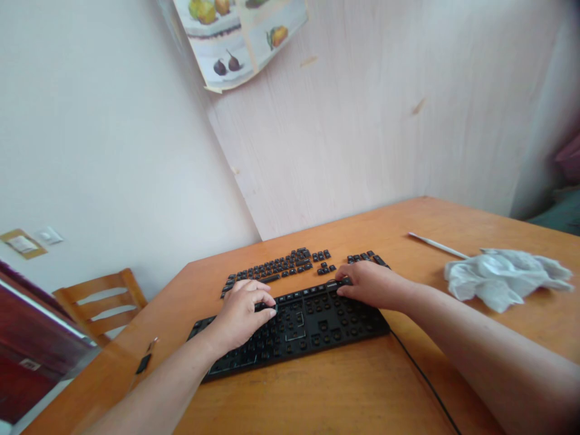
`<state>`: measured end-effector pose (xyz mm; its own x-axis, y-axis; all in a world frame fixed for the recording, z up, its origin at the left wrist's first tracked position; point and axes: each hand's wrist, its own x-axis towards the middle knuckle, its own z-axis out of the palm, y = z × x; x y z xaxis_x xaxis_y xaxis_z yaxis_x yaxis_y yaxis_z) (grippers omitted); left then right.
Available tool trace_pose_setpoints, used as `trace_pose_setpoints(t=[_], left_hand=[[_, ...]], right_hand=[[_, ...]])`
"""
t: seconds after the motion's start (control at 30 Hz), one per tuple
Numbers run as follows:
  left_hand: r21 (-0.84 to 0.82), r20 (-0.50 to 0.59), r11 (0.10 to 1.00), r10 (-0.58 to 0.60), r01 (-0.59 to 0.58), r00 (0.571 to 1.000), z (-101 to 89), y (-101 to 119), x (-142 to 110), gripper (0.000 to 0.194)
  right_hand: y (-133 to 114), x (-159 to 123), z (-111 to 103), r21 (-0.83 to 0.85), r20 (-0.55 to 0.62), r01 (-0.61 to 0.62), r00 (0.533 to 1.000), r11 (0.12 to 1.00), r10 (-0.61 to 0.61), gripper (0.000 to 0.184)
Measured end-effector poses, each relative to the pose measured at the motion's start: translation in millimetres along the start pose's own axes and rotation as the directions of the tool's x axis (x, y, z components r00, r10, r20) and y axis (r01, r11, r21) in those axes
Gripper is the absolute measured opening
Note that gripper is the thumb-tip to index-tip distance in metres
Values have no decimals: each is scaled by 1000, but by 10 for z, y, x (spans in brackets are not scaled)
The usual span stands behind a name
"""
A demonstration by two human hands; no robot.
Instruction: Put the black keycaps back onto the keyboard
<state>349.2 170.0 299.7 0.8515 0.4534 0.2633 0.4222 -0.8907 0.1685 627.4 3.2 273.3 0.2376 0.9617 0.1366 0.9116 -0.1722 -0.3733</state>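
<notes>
A black computer keyboard lies at a slant on the wooden table, most of its key switches bare. Keycaps sit along its back row. My left hand is over the left half of the keyboard, thumb and forefinger closed on a small dark keycap at the back row. My right hand rests at the back right corner, thumb and forefinger pinched together; what lies between them is mostly hidden. Behind the keyboard, loose black keycaps are laid out in rows, with more keycaps beyond my right hand.
A crumpled white cloth or bag and a thin white stick lie on the right. At left is a small black tool with metal ends. A black cable runs toward me. A wooden chair stands left.
</notes>
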Motion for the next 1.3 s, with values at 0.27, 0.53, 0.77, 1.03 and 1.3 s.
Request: trace_pose_setpoints(t=[0.27, 0.53, 0.77, 1.03, 1.3], left_hand=[[34, 5, 999, 15, -16, 1000, 15, -19, -9, 5], [32, -13, 999, 28, -28, 1000, 44, -22, -5, 5], [50, -2, 999, 19, -19, 1000, 44, -6, 4, 4], [47, 22, 999, 16, -17, 1000, 5, 55, 23, 3], [87, -15, 996, -16, 17, 1000, 46, 79, -12, 4]], right_hand=[[10, -9, 6, -11, 6, -8, 1000, 1000, 8, 34], [-7, -15, -7, -5, 8, -11, 1000, 1000, 11, 35], [1, -14, -3, -11, 9, -6, 1000, 1000, 7, 34], [2, -13, -3, -2, 16, -18, 1000, 1000, 18, 36], [7, -7, -2, 2, 21, -27, 999, 1000, 27, 36]])
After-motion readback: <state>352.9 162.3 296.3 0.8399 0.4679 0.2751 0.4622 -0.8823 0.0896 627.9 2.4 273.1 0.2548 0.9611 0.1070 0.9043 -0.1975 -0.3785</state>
